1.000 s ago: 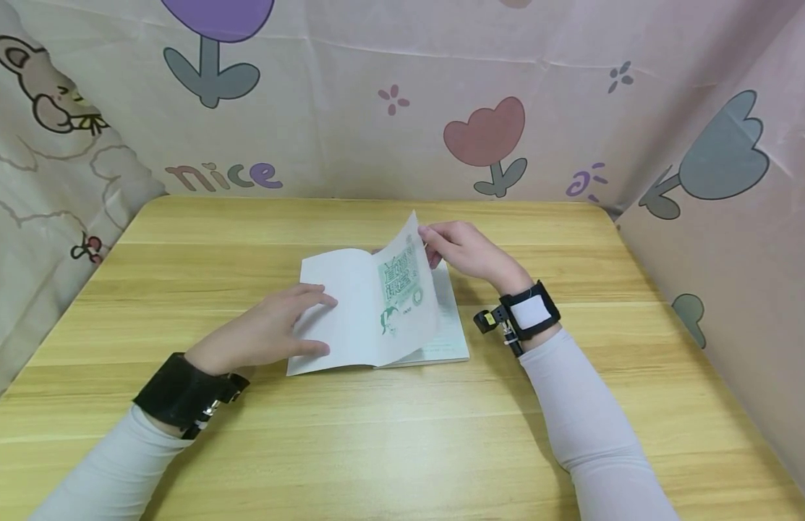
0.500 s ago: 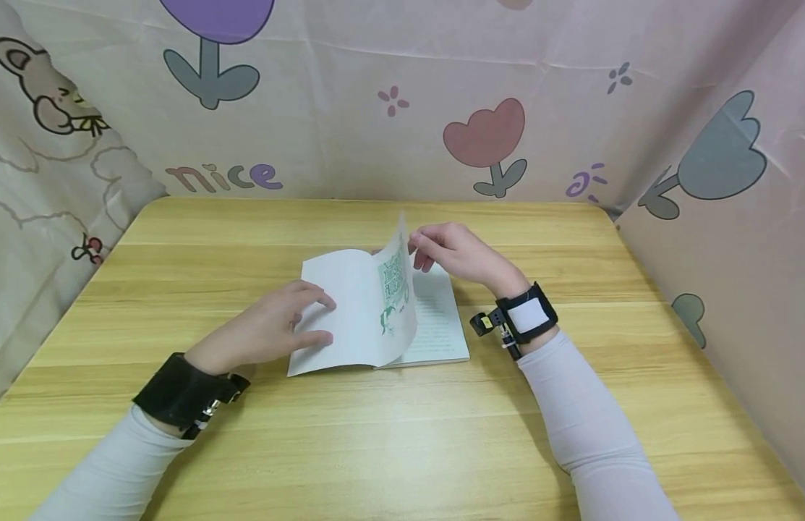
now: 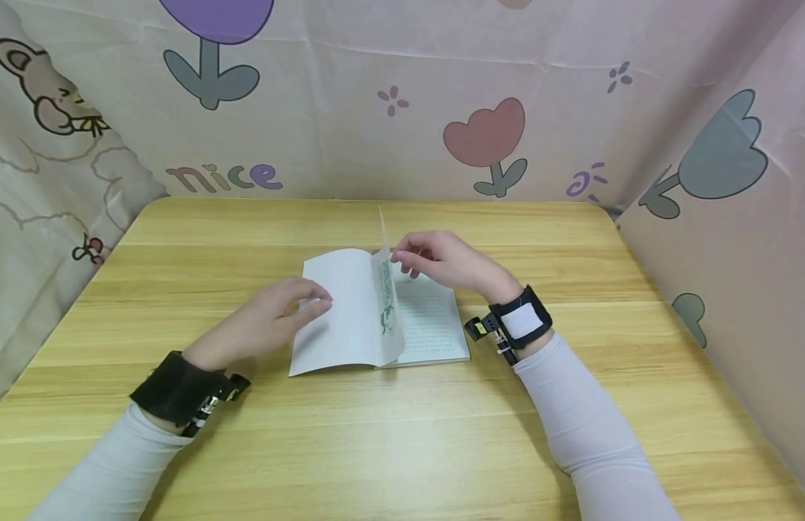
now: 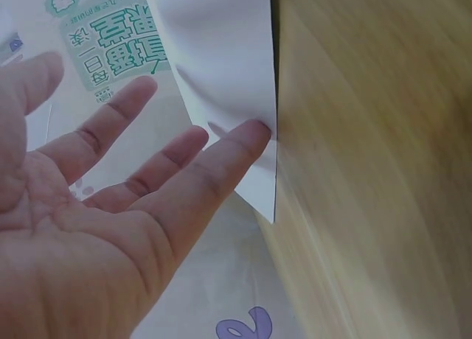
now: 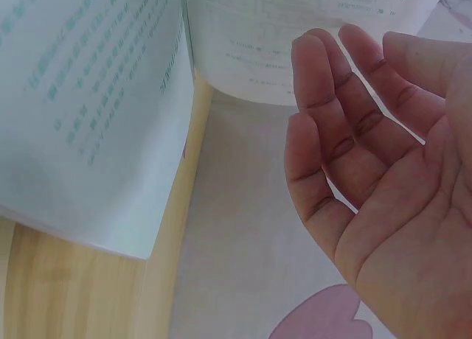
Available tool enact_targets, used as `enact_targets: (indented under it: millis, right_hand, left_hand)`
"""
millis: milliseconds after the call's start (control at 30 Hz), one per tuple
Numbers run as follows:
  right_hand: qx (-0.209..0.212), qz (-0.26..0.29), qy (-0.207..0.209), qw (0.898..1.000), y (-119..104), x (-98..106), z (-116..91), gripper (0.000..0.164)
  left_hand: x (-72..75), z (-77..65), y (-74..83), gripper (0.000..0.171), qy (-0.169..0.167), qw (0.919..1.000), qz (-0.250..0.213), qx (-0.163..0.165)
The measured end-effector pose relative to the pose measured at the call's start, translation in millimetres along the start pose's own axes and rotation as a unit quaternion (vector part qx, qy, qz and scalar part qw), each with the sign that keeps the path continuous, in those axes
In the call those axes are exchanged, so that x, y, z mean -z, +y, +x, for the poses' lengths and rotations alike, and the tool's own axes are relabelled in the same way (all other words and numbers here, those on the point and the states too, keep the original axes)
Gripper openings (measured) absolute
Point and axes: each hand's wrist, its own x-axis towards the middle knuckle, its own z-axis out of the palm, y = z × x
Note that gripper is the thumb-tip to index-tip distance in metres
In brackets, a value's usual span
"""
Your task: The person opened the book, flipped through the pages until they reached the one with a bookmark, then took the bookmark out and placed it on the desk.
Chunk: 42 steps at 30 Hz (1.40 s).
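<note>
An open book (image 3: 435, 329) lies mid-table, its left side a blank white page (image 3: 346, 325). One page with green print (image 3: 388, 311) stands nearly upright at the spine. My right hand (image 3: 450, 262) is just right of that page, fingertips close against its upper part. In the right wrist view the right hand (image 5: 413, 184) has loosely bent fingers and pinches nothing. My left hand (image 3: 265, 315) hovers at the blank page's left edge. The left wrist view shows the left hand (image 4: 118, 206) with spread, relaxed fingers and one fingertip right at the white page's edge (image 4: 228, 66).
The wooden table (image 3: 298, 449) reaches back to a printed curtain (image 3: 350, 108) with flowers and the word "nice". Curtain also hangs along both sides. Each wrist wears a black strap (image 3: 522, 318) with a small camera.
My right hand has moved left and the printed page has swung from leaning right to nearly upright. The left hand's thumb and fingers have drawn closer together and risen slightly.
</note>
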Motion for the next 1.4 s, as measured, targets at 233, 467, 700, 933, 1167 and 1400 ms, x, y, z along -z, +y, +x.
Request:
enact_targets:
  millis: [233, 467, 700, 933, 1167, 1400]
  right_hand:
    - [0.007, -0.001, -0.012, 1.0, -3.4, -4.4, 1.7, 0.02]
    - [0.013, -0.009, -0.018, 1.0, -5.1, -9.3, 1.9, 0.023]
    - [0.01, 0.004, -0.027, 1.0, -5.2, -15.0, 2.2, 0.024]
    - [0.019, -0.009, -0.04, 0.999, -8.3, -18.6, 3.5, 0.021]
    - [0.013, -0.018, -0.048, 0.999, -10.5, -21.8, 4.9, 0.019]
    - [0.037, -0.025, -0.054, 0.998, -13.4, -27.6, 6.4, 0.015]
  left_hand:
    - [3.7, -0.6, 0.0, 0.04, 0.008, 0.9997, -0.021, -0.008]
    - [5.8, -0.5, -0.5, 0.039, 0.011, 0.9995, -0.028, -0.009]
    - [6.3, -1.0, 0.5, 0.037, 0.011, 0.9993, -0.035, 0.006]
    - [7.3, -1.1, 0.2, 0.038, 0.009, 0.9985, -0.048, 0.025]
    - [8.6, 0.2, 1.1, 0.038, 0.004, 0.9979, -0.055, 0.035]
    - [8.4, 0.6, 1.5, 0.042, -0.008, 0.9953, -0.083, 0.048]
